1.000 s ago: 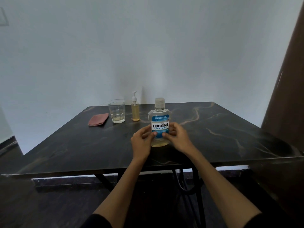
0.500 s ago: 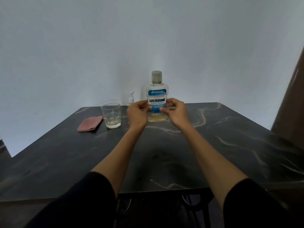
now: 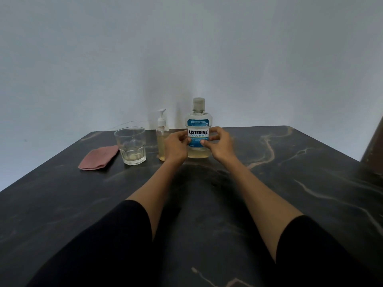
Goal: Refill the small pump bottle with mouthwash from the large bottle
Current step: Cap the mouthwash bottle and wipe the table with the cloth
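Observation:
The large clear mouthwash bottle with a blue and white label and a grey cap stands upright at the far middle of the dark marble table. A little yellowish liquid lies in its bottom. My left hand grips its left side and my right hand grips its right side, thumbs on the label. Just left of it stands the small pump bottle, white pump on top, about half full of yellowish liquid, partly hidden by my left hand.
A clear drinking glass with a little pale liquid stands left of the pump bottle. A folded pink cloth lies further left, near the table's left edge. A pale wall rises behind the table. A brown surface shows at the right.
The large bottle, held in both hands, went from the table's near middle to the far side beside the pump bottle. The camera has come closer over the table.

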